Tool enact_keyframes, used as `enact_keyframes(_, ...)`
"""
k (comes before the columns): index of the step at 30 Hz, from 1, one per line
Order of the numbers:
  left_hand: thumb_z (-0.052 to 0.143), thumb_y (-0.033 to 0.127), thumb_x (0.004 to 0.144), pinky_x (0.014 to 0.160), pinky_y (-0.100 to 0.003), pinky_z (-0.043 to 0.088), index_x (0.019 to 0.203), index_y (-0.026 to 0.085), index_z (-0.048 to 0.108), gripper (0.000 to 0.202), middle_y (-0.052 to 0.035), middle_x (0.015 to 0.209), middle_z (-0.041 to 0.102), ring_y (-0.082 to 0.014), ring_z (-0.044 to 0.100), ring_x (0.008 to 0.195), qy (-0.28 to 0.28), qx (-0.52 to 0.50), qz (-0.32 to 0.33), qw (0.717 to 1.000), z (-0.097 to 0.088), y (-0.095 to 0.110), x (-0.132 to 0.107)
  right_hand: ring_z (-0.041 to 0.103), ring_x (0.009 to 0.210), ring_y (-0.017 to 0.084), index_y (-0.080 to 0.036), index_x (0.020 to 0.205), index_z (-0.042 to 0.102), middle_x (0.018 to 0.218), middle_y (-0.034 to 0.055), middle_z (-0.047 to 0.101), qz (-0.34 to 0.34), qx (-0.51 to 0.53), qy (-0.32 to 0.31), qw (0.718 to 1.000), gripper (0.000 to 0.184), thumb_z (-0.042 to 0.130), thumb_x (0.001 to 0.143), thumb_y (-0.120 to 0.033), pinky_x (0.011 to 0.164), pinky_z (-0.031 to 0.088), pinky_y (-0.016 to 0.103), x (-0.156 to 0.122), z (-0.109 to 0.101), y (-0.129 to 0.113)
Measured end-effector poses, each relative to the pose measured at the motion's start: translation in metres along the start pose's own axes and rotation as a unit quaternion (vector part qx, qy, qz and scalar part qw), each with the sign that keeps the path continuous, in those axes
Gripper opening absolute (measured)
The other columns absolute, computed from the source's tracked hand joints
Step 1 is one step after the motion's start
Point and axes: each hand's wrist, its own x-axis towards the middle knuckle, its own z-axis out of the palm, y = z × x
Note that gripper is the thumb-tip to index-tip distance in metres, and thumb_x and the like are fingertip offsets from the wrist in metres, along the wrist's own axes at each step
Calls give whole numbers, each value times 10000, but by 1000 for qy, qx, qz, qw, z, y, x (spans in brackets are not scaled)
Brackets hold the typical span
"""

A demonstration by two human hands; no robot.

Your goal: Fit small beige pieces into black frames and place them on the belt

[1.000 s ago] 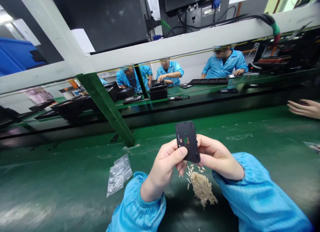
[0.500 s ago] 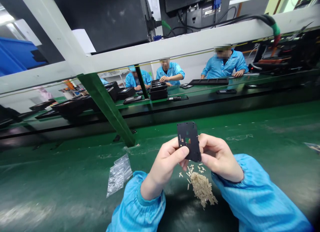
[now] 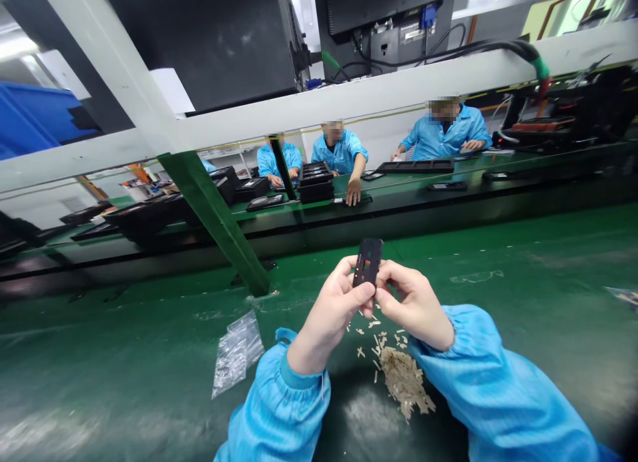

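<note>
Between my two hands is a thin black plastic phone housing part (image 3: 369, 254) with small cutouts, turned at an angle so it looks narrow. My left hand (image 3: 331, 309) is closed on it, the thumb over its lower face and fingers behind. At its right edge, my right hand (image 3: 416, 306) has thumb and forefinger pinched against it; whether a small piece is also between those fingertips is hidden. Below the hands, a heap of small beige strips and crosses (image 3: 406, 382) lies on the green tabletop (image 3: 164, 382), several scattered loose beside it.
Clear plastic bags (image 3: 238, 352) lie left of my arm. A green post (image 3: 214, 223) rises from the table to a white beam (image 3: 309, 116). Beyond it, co-workers in blue sit at another bench with stacked black trays (image 3: 316, 183). Another bag (image 3: 625, 296) lies at far right.
My hands have shifted a little left, and the housing part has turned more edge-on. Across the bench, a co-worker's arm has reached forward to a device on the near edge.
</note>
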Motion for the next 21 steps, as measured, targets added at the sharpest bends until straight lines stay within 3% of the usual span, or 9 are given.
enact_keyframes(14,767,284,666,504,-172,330,1051,127,515,486,52,645,513,-27,443,497,7,-55,14,998,-14,-23,23,478,520,110,-198,623,437,586,-35,450,45,47,-12,998,184,570,737,-254,498,409,244,13,-7,39)
enact_keyframes(21,749,217,652,536,-188,345,1090,139,511,505,41,674,542,-49,492,543,-7,-29,-10,999,-18,-20,23,428,519,102,-195,630,450,575,-39,447,61,63,-14,996,193,581,732,-293,514,378,244,16,-11,46)
